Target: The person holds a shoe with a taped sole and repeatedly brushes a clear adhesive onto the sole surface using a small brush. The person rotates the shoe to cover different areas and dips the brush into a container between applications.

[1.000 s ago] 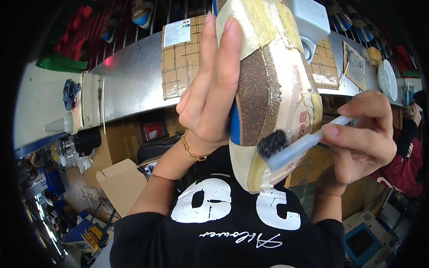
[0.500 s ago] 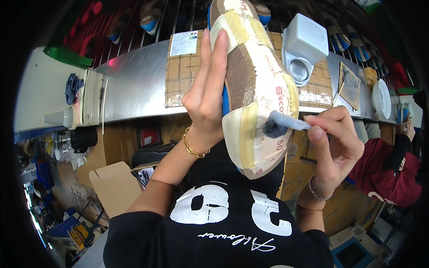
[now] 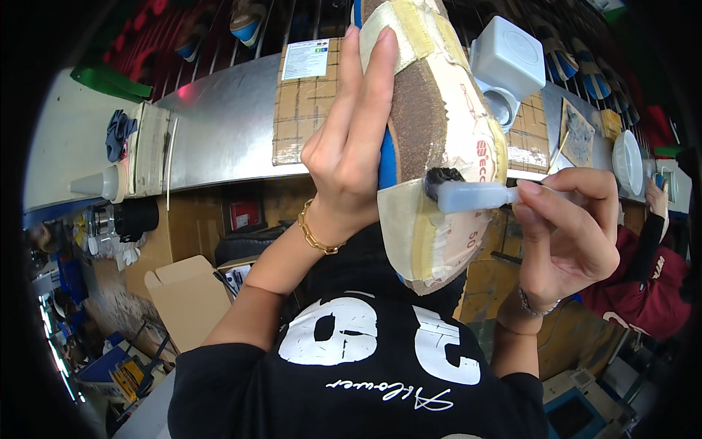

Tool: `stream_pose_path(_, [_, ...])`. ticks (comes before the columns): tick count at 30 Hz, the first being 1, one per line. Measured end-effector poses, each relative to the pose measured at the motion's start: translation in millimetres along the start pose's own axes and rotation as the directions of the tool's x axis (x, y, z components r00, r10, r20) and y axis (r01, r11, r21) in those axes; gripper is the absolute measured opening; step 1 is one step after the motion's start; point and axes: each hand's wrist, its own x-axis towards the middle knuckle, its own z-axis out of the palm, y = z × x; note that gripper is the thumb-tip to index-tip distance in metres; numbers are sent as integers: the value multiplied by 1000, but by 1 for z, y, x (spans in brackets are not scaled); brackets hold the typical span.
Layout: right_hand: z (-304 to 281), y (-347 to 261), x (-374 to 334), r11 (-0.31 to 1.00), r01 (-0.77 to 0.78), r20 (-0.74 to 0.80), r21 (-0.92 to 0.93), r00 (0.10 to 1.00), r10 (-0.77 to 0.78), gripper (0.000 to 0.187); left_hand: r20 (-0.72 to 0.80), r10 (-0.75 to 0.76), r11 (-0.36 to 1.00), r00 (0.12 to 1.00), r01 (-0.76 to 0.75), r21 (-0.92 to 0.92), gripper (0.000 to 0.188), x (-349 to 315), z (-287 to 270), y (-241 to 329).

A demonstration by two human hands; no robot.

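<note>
A shoe upper (image 3: 472, 117) on a last is held up with its underside toward me: a pale insole board, brown textured edges, yellowish fabric patches and a blue side. My left hand (image 3: 347, 150) grips it along its left side, two fingers stretched over the brown edge and the rest hidden behind. In my right hand (image 3: 570, 227), a brush (image 3: 475, 196) with a translucent whitish handle is pinched between thumb and fingers. Its dark bristles touch the brown edge near the top of the cream patch at the lower end.
Beyond the shoe, a metal bench (image 3: 219, 135) carries a brown board (image 3: 300, 117), a white plastic container (image 3: 508, 58) and a white bowl (image 3: 625, 161). More shoes (image 3: 248, 25) sit on a dark rack behind. A co-worker in a maroon top (image 3: 636, 285) is at right.
The brush has moved from the middle of the sole's lower part to its brown left edge, its handle turning more level. The shoe has shifted slightly right, along with my left hand.
</note>
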Motion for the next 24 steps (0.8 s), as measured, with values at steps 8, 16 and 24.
stream_pose_path(8, [-7, 2, 6, 999, 14, 95, 42, 995, -18, 35, -11, 46, 998, 999, -46, -34, 61, 2, 0, 0])
stream_pose_path(16, [-7, 2, 3, 994, -5, 138, 107, 990, -10, 34, 50, 5, 998, 999, -2, -58, 66, -2, -3, -1])
stream_pose_path(24, [-18, 2, 0, 992, 47, 247, 116, 966, -75, 28, 186, -56, 988, 981, 82, -134, 71, 0, -11, -3])
